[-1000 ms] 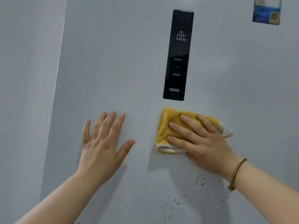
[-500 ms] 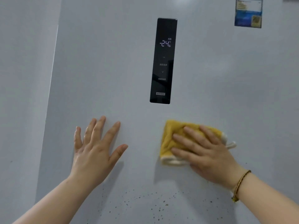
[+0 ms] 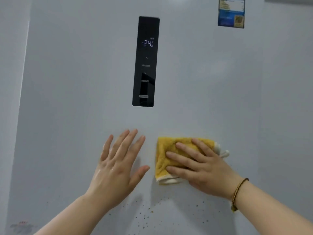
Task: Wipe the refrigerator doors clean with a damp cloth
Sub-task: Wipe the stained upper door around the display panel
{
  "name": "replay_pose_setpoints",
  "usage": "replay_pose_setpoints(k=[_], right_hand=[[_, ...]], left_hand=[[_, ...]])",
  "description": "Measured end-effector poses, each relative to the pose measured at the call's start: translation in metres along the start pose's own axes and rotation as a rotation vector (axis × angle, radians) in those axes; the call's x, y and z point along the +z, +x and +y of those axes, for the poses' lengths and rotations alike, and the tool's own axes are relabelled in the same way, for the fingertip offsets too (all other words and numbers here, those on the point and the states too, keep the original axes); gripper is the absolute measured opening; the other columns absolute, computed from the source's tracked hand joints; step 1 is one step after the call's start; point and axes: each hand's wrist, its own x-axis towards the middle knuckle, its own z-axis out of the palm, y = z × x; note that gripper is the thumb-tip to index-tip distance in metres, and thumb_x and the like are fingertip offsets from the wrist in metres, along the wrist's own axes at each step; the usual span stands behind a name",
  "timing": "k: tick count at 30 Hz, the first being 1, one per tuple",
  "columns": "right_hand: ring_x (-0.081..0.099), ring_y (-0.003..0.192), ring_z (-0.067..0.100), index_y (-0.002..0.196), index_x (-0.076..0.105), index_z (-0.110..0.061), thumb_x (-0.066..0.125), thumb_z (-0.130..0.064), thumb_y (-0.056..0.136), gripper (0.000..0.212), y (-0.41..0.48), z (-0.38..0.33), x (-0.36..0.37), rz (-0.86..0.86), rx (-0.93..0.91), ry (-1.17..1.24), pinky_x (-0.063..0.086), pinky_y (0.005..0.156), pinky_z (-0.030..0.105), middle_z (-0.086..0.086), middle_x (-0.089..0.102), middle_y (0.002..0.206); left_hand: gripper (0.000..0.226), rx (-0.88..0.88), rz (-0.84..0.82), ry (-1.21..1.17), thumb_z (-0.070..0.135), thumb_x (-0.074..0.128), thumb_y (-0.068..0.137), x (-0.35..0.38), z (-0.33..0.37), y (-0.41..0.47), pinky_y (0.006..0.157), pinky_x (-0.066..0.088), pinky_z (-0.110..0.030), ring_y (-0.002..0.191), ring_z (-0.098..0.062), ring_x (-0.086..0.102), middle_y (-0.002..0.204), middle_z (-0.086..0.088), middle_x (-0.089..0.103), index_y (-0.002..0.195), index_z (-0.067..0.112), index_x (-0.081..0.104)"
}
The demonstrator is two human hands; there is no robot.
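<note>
A pale grey refrigerator door [image 3: 76,82] fills the view. My right hand [image 3: 201,168] presses a folded yellow cloth [image 3: 166,160] with a white edge flat against the door, fingers straight and spread over it. Just left of the cloth, my left hand [image 3: 118,167] lies flat on the door with straight, spread fingers and holds nothing; its back looks wet. Small brown specks [image 3: 147,214] dot the door below both hands.
A black control panel [image 3: 145,61] showing -24 is set into the door above the hands. A blue and white sticker [image 3: 231,12] sits at the top right. The door's left edge meets a grey wall [image 3: 11,82].
Both hands sit further right and lower in the frame than before, the left now close to the cloth. The panel reading changed from 00 to -24. The view has tilted upward.
</note>
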Motion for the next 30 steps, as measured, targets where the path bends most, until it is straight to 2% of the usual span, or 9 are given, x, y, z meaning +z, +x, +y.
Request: replay_pose_setpoints(k=[5,7,10,14,17,21,24,28,30], right_hand=[[0.038,0.125,0.029,0.122,0.047,-0.027,0.037,-0.022,0.089,0.035,-0.006,0.008,-0.005,0.12,0.479,-0.05,0.023,0.105,0.047,0.001,0.041,0.134],[0.035,0.127,0.029,0.122,0.047,-0.028,0.041,-0.021,0.083,0.04,-0.009,-0.022,0.0,0.143,0.651,-0.046,0.023,0.105,0.048,0.001,0.04,0.134],[0.028,0.133,0.026,0.123,0.047,-0.029,0.031,-0.023,0.092,0.035,-0.029,-0.048,0.0,0.082,0.496,0.007,0.023,0.106,0.049,-0.001,0.041,0.135],[0.016,0.142,0.019,0.123,0.047,-0.029,0.033,-0.025,0.094,0.032,-0.057,-0.009,-0.008,0.009,0.201,0.028,0.022,0.108,0.047,-0.004,0.042,0.135],[0.016,0.141,0.022,0.123,0.046,-0.026,0.03,-0.026,0.094,0.033,-0.062,0.012,-0.011,0.057,0.39,-0.01,0.021,0.107,0.047,0.001,0.042,0.134],[0.016,0.139,0.022,0.126,0.043,-0.026,0.038,-0.02,0.083,0.044,-0.06,-0.026,-0.006,0.131,0.756,-0.022,0.017,0.108,0.047,0.005,0.038,0.136],[0.011,0.143,0.02,0.127,0.044,-0.027,0.03,-0.025,0.094,0.036,-0.073,-0.054,-0.007,0.076,0.606,0.023,0.021,0.108,0.047,0.001,0.033,0.141],[0.032,0.132,0.027,0.119,0.05,-0.023,0.031,-0.019,0.098,0.029,-0.091,-0.023,-0.023,0.002,0.306,0.003,0.025,0.106,0.043,0.001,0.045,0.131],[0.04,0.124,0.031,0.118,0.05,-0.02,0.03,-0.018,0.099,0.028,-0.092,0.0,-0.028,0.013,0.321,-0.03,0.026,0.105,0.042,0.003,0.046,0.129]], left_hand=[[0.055,0.105,-0.041,0.002,0.049,0.011,0.096,0.017,0.026,0.003,0.11,0.009,-0.033,0.135,-0.011,0.024,0.137,-0.001,0.044,0.133,0.015,0.035],[0.057,0.069,-0.043,0.015,0.05,0.01,0.096,0.025,0.034,0.002,0.111,0.008,-0.034,0.14,-0.009,0.012,0.137,0.0,0.041,0.134,0.016,0.034],[0.061,0.025,-0.039,0.041,0.055,0.011,0.094,0.03,0.037,0.003,0.111,0.006,-0.036,0.141,0.0,-0.007,0.138,0.003,0.035,0.135,0.015,0.032],[0.062,0.029,-0.063,0.09,0.056,0.01,0.094,0.024,0.036,0.007,0.11,0.005,-0.037,0.14,-0.004,0.002,0.136,0.001,0.043,0.133,0.015,0.035],[0.059,0.029,-0.062,0.094,0.053,0.009,0.095,0.024,0.036,0.004,0.11,0.004,-0.037,0.14,0.003,-0.009,0.137,0.004,0.037,0.132,0.016,0.035],[0.055,0.017,-0.069,0.054,0.049,0.009,0.097,0.028,0.039,0.002,0.11,0.004,-0.036,0.139,0.003,-0.01,0.138,0.003,0.035,0.133,0.017,0.034],[0.054,0.016,-0.073,0.053,0.047,0.009,0.097,0.028,0.038,0.003,0.111,0.003,-0.035,0.14,0.002,-0.008,0.139,0.001,0.035,0.134,0.016,0.032],[0.053,0.01,-0.066,0.048,0.047,0.009,0.097,0.027,0.038,0.002,0.111,0.002,-0.034,0.14,0.003,-0.007,0.14,0.0,0.034,0.134,0.016,0.031],[0.054,0.005,-0.06,0.047,0.047,0.008,0.097,0.027,0.04,0.001,0.111,0.002,-0.034,0.14,-0.001,0.004,0.139,0.001,0.032,0.134,0.016,0.032]])
